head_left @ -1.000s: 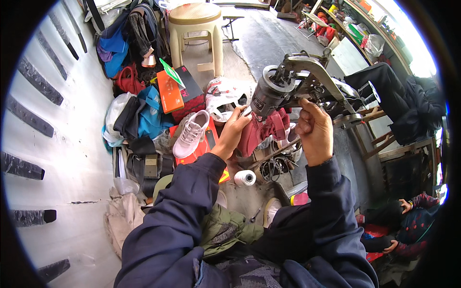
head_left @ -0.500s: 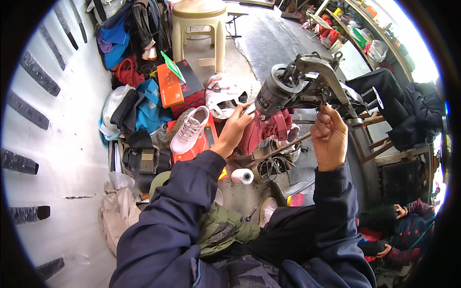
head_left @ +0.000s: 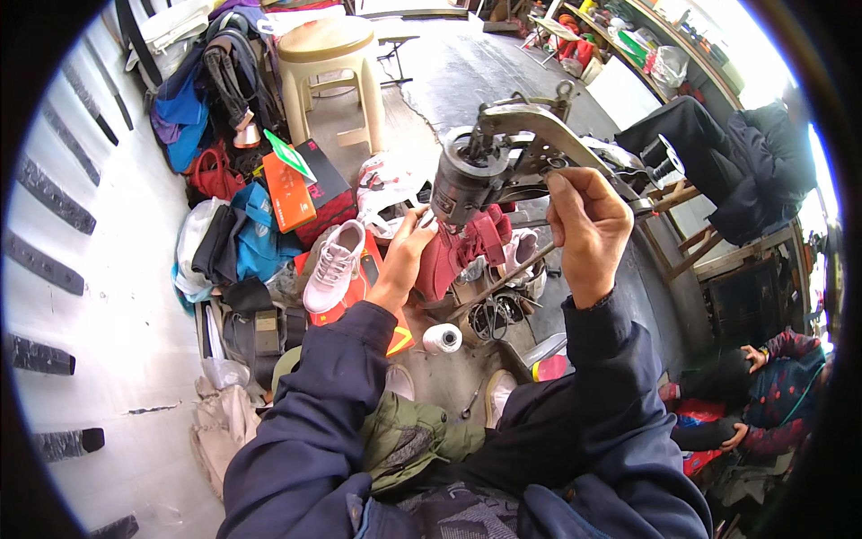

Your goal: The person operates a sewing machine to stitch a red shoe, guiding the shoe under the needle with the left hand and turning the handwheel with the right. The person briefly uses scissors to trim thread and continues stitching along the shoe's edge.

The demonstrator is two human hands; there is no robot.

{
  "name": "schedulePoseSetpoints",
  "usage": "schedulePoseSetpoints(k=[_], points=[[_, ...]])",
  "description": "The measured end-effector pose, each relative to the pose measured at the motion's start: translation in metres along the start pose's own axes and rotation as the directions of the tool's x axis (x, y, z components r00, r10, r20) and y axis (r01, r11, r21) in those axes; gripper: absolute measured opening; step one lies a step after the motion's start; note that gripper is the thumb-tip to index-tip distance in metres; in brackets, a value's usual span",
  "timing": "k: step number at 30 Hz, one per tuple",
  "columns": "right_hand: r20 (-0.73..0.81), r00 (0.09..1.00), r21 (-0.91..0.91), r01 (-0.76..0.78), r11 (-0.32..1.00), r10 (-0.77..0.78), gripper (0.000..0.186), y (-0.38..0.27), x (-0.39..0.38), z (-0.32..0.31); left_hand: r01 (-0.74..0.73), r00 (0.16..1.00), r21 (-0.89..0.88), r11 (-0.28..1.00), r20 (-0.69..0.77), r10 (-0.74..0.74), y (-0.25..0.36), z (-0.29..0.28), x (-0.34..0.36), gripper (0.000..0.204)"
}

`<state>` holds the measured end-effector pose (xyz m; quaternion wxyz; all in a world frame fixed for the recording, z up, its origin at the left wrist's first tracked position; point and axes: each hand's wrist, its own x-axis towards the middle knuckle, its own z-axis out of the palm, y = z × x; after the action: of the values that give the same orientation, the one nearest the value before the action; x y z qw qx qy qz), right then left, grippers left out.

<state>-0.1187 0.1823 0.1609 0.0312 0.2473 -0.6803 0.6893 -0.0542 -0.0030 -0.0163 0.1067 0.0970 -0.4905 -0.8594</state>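
The dark machine (head_left: 461, 189) stands just above a maroon item (head_left: 440, 269), left hand (head_left: 400, 265) curled beside it, right hand (head_left: 593, 225) bent near its metal arm (head_left: 546, 127); what either grasps, I cannot tell

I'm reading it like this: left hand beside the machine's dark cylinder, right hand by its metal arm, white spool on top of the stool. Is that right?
Not quite: the white spool isn't on the stool. The head view shows it low between the forearms. Left hand beside the dark cylinder, right hand by the metal arm: correct.
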Motion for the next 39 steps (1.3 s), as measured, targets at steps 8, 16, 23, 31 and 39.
schedulePoseSetpoints(k=[8,16,23,31,39], points=[[0.010,0.933,0.705,-0.263,0.659,0.361,0.014,0.011,0.016,-0.036,-0.022,1.000,0.039,0.999,-0.006,0.022,-0.003,-0.003,0.000,0.043],[0.026,0.924,0.551,-0.332,0.766,0.382,0.018,0.023,0.004,-0.041,-0.067,0.998,0.054,0.996,-0.001,0.067,0.006,0.005,-0.003,0.034],[-0.219,0.949,0.490,-0.092,0.867,0.224,0.021,0.017,0.003,-0.064,0.002,1.000,0.049,0.999,-0.020,-0.001,0.003,-0.002,-0.001,0.048],[0.275,0.866,-0.395,0.498,0.772,-0.417,0.014,-0.010,-0.020,-0.050,0.018,0.996,0.097,0.995,-0.090,-0.010,0.005,0.005,-0.007,0.029],[0.061,0.998,-0.160,0.003,0.987,0.007,0.022,0.004,-0.021,-0.050,0.046,0.997,-0.021,0.999,-0.068,-0.047,0.007,0.006,-0.008,0.036]])
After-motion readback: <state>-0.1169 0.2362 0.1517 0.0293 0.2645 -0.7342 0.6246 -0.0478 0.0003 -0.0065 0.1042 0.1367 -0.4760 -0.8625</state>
